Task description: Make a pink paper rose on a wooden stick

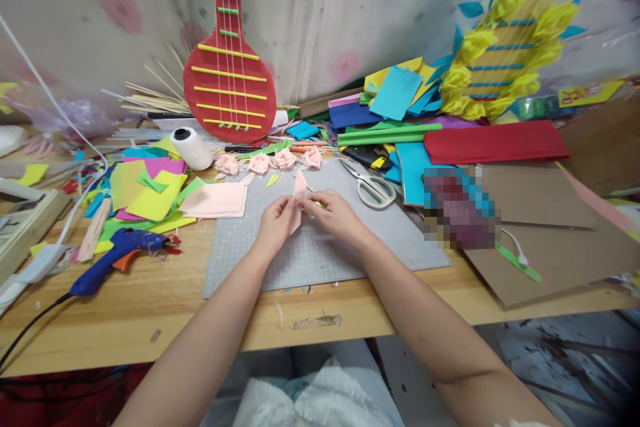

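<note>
Over the grey cutting mat (325, 247), my left hand (277, 221) pinches a small piece of pale pink crepe paper (299, 184), its pointed top sticking up. My right hand (334, 215) meets it at the paper, fingers closed. A thin stick (319, 203), yellowish at one spot, shows at the right fingers; most of it is hidden. Just behind lie several pink paper roses (259, 163) in a row, with a green-yellow paper scrap (273, 181) before them. A stack of pink paper sheets (215, 200) lies left of my hands, scissors (373, 188) to the right.
A blue glue gun (117, 259) lies at the left by coloured paper scraps (150, 190). A white thread spool (191, 149) stands near a red paper lute (230, 90). At the right are a yellow-flowered instrument (503, 60), a red folded sheet (495, 141) and brown cardboard (545, 253).
</note>
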Demonstrator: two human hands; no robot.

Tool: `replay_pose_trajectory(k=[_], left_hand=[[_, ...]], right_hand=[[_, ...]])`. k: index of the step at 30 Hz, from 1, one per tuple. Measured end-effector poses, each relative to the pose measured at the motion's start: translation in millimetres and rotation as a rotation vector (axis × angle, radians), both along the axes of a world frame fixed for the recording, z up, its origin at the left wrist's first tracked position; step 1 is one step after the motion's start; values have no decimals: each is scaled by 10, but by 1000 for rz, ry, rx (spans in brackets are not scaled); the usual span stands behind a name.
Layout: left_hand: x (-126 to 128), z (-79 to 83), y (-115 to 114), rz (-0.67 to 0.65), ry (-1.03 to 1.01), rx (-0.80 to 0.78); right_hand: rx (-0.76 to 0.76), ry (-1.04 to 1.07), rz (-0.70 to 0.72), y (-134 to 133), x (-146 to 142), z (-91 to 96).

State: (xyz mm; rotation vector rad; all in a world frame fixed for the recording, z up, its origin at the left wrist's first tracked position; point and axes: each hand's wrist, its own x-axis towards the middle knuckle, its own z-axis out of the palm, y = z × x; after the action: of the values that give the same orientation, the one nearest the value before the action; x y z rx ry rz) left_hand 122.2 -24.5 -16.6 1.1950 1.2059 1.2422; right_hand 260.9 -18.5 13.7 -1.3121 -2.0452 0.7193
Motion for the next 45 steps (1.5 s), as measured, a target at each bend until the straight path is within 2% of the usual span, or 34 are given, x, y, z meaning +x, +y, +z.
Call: replay_pose_trajectory(k=[5, 10, 15, 21, 26, 30, 35, 37, 40, 42, 45], left_hand=[[15, -32, 9, -5, -80, -59], [22, -6, -23, 110, 38, 33], [38, 38, -51, 162, 121, 65], [16, -13, 4, 140, -91, -29], [-2, 56, 7, 92, -244, -135], [16, 109, -17, 74, -262, -182], [33, 37, -11, 90, -252, -137], [5, 28, -4, 106, -205, -121], [-78, 90, 14, 90, -4, -8], [-142, 169, 42, 32, 136, 54], [-217, 295, 106, -91, 263, 65]], right_hand=[[6, 7, 14, 7, -6, -14], [42, -75, -72, -11, -31, -3], [172, -224, -114, -27, -48, 12], [163, -210, -108, -1, -18, -22], [92, -164, -127, 15, -19, -36], [69, -145, -131, 24, -26, -63], [60, -170, -137, 18, -17, -60], [56, -194, -129, 12, -12, -55], [69, -237, -109, 0, -19, -58], [80, -252, -85, -14, -37, -64], [80, -218, -26, -39, -70, -73]])
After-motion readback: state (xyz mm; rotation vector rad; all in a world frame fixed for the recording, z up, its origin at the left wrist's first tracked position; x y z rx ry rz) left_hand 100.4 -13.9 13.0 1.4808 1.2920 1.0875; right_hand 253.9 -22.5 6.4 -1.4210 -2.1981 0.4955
